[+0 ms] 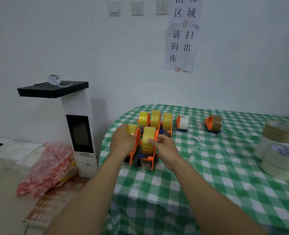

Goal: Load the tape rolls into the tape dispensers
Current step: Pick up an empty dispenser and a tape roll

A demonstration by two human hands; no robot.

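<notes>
I record my left hand (122,141) with fingers curled round a yellow tape roll (132,129), held against the leftmost orange dispenser (135,150). My right hand (165,149) has fingers (159,137) clamped on the neighbouring loaded dispenser (150,157), standing on the checked tabletop (208,167).

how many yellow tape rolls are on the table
5. Back row: left roll, middle roll, right roll. Front: fourth roll gripped by the left hand; fifth roll in the front dispenser, held by the right hand. Others may be hidden behind.
</notes>
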